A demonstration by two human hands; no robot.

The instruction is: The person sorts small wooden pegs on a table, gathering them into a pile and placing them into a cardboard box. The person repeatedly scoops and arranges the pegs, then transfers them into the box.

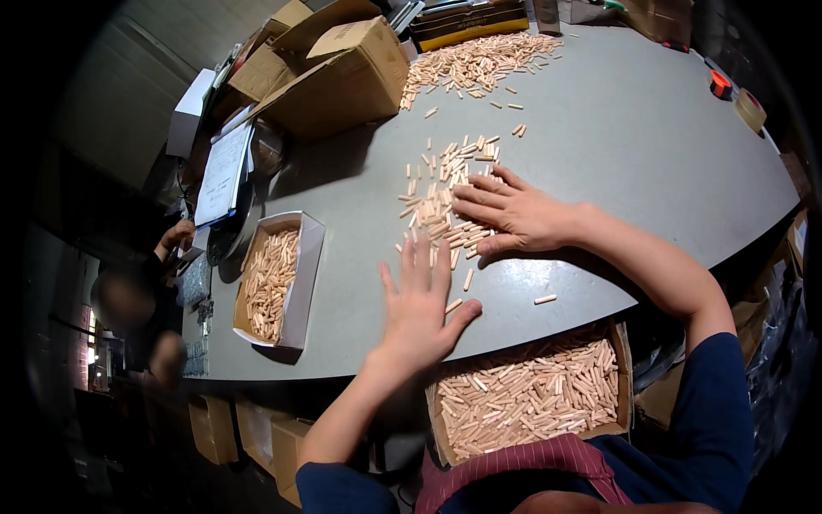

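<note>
Small wooden dowels (435, 210) lie scattered in a loose patch on the grey table (582, 128) in front of me. My right hand (518, 216) rests palm down over the right side of this patch, its fingers stretched out and touching dowels. My left hand (418, 307) is spread at the near edge of the patch, slightly blurred, with a dowel (454, 305) beside its thumb. Neither hand grips anything. Below the table's front edge, against my body, a cardboard box (626, 368) holds a mass of dowels.
A small open box (311, 278) of dowels stands on the left. Farther back are a large carton (364, 77), a clipboard with papers (224, 176) and a heap of dowels (479, 60). Tape rolls (750, 111) lie far right. Another person's hand (178, 233) shows far left.
</note>
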